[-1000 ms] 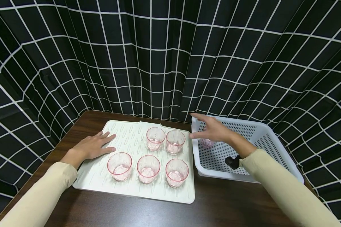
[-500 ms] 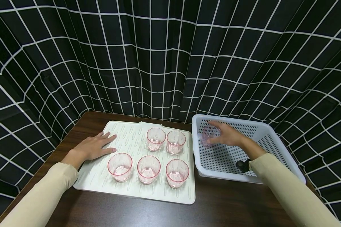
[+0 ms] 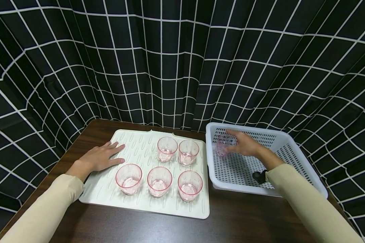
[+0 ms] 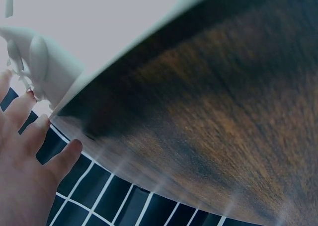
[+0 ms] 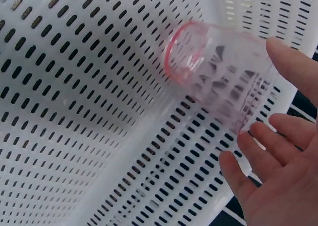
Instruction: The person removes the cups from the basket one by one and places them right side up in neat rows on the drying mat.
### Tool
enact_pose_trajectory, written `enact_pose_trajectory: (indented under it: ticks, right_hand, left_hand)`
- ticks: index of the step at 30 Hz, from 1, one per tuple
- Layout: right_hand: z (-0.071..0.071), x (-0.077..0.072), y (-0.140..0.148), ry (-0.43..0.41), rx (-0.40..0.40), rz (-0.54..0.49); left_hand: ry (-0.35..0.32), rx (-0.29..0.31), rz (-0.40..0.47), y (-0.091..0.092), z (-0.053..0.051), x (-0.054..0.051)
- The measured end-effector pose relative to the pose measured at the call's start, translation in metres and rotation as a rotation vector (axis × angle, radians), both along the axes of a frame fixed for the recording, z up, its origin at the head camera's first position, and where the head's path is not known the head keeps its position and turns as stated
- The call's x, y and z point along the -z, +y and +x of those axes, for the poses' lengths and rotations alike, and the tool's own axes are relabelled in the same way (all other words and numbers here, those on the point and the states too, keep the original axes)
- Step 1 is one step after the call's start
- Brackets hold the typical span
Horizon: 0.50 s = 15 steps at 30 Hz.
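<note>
My left hand (image 3: 98,157) rests flat with spread fingers on the left side of a white ridged drying mat (image 3: 134,141). In the left wrist view, only part of that hand (image 4: 30,161) shows at the mat's edge. Inside the white perforated basket (image 3: 287,148), my right hand (image 3: 244,144) pinches a clear pink-rimmed drinking glass (image 3: 222,145). The right wrist view has the thumb on one side of this glass (image 5: 223,77) and fingertips on the other, with the pink rim pointing away from the palm. Several similar glasses (image 3: 159,182) stand upright on the mat.
A dark wooden table (image 3: 134,229) carries the mat and the basket side by side. Behind and around them hangs a black curtain (image 3: 176,67) with white grid lines. A small black object (image 3: 259,177) sits at my right wrist.
My right hand has moved from above the basket's left rim down into the basket and has taken hold of the glass there. The left hand has stayed on the mat.
</note>
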State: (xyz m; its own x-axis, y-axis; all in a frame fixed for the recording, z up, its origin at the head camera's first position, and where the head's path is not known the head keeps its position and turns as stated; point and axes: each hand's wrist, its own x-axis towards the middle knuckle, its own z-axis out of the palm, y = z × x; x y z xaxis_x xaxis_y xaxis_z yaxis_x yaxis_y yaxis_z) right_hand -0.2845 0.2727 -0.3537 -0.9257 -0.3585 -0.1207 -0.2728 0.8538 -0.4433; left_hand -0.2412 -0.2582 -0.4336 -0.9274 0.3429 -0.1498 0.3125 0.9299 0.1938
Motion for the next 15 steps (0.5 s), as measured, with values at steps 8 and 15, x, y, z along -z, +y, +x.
enact_pose_trajectory:
  ticks: [8, 15]
  right_hand:
    - [-0.0033, 0.0044, 0.0027, -0.020, 0.028, 0.016]
    - [-0.0033, 0.0018, 0.0009, 0.004, 0.043, -0.006]
  left_hand:
    - [-0.006, -0.008, 0.003, -0.0002, -0.0009, 0.0009]
    - [-0.009, -0.015, 0.003, 0.0001, -0.0003, -0.0008]
